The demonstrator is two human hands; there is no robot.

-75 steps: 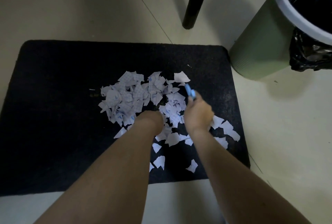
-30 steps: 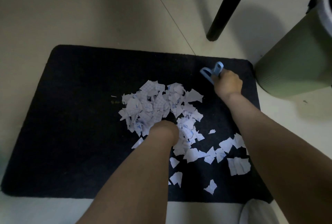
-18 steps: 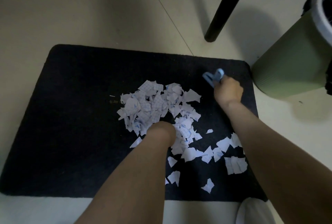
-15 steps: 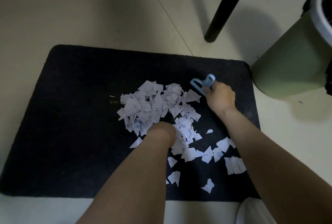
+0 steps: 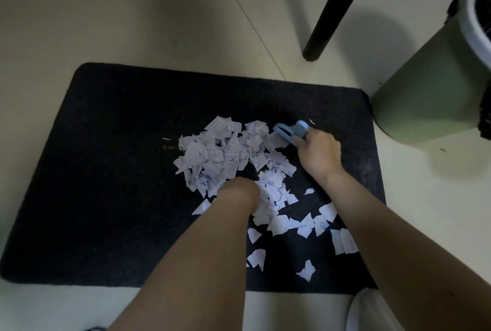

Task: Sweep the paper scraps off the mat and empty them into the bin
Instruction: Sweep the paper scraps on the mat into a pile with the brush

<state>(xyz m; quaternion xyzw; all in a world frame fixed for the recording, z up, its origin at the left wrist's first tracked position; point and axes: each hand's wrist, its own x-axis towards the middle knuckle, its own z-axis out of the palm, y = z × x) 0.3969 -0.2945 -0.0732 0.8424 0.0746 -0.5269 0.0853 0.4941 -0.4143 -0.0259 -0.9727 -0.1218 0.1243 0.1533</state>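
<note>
Pale floor is showing at the near edge, with something white poking in at the lower right that I cannot identify. Both my bare forearms are reaching forward over the dark mat, which is lying flat on that floor. Loose paper scraps are lying scattered on the near right part of the mat, some touching, some apart. My left hand is pushing down into the near side of the main pile of scraps; its fingers are hidden under my wrist and the paper, so I cannot tell whether it is clenched or released. Further out, my right hand is clenching around a light blue tool, which is touching the far right edge of the pile; what kind of tool it is I cannot make out. Beyond the mat's far right corner, a green bin with a pale rim and black liner is standing just beside it. A black furniture leg is standing on the floor past the mat.
</note>
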